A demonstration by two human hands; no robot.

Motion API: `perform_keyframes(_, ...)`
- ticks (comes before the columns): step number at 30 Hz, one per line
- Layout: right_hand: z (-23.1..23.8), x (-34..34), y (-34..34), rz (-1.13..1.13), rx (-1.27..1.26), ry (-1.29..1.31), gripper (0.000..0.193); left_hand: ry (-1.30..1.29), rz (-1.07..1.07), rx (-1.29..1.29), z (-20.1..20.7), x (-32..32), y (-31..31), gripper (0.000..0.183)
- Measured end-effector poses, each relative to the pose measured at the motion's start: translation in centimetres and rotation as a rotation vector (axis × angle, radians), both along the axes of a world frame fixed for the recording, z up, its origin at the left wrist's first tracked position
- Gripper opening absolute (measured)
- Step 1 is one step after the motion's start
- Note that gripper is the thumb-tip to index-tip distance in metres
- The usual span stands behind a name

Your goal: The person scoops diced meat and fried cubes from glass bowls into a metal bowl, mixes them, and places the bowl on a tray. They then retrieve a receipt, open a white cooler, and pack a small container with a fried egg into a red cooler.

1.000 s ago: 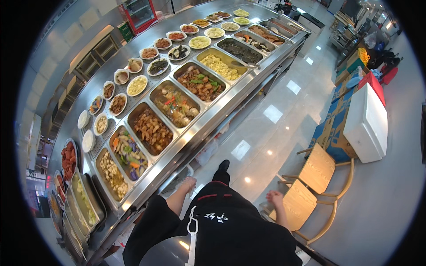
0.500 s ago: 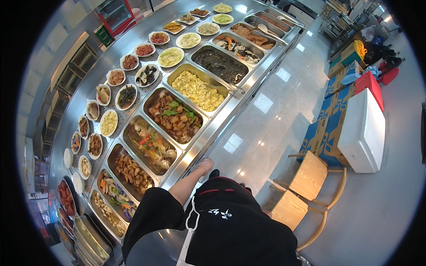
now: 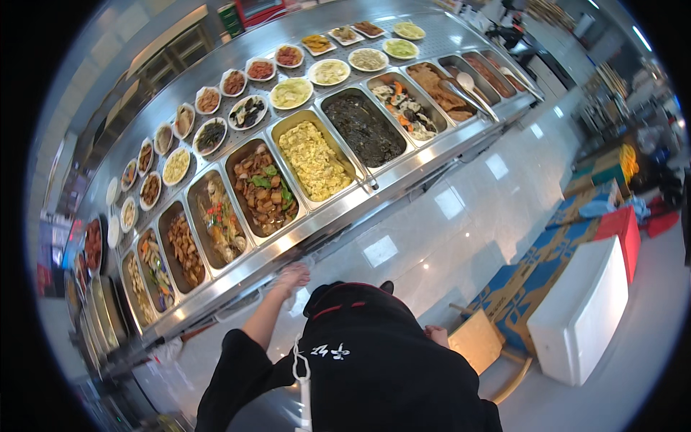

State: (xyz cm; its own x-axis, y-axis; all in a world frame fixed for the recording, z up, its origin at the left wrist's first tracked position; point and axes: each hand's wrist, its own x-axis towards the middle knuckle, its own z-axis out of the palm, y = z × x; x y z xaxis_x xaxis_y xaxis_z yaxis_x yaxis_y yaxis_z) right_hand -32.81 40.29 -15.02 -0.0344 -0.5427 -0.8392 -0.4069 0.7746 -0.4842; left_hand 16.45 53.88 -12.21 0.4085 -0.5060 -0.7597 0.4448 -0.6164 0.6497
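My left hand [image 3: 291,277], in a thin clear plastic glove, hangs beside the front edge of the steel food counter [image 3: 273,253]. Its fingers look loose, and nothing shows in them. At my other side, my right hand [image 3: 436,334] is partly behind my black clothing, its fingers mostly hidden. The counter's front row has several steel pans, among them scrambled egg [image 3: 313,160], braised meat with green peppers [image 3: 263,189], fish in sauce [image 3: 222,219] and a dark dish [image 3: 362,129]. Tongs [image 3: 471,99] and a white spoon [image 3: 468,83] rest over the right-hand pans.
Small plates of food, such as shredded greens [image 3: 291,93], stand behind the pans. To the right are a wooden chair [image 3: 476,342], blue-and-brown cartons [image 3: 522,284], a white foam box [image 3: 579,309] and a red box [image 3: 617,234]. Shiny tiled floor [image 3: 432,237] runs along the counter.
The view has turned right, so the counter lies more level across it. My left hand appears farther left, and my right hand shows more beside my body.
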Motion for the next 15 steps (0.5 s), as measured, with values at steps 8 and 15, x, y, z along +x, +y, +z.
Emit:
perform_keyframes(8,9.6,9.7,-20.0,0.423,-0.248,-0.237,0.030,0.016,0.828,-0.261,9.0,0.9,12.3,0.043)
perform_keyframes(15,18.8,28.9,-24.3,0.866,-0.720,-0.441,0.045,-0.053,1.232,-0.162,6.1,5.4,12.0,0.063)
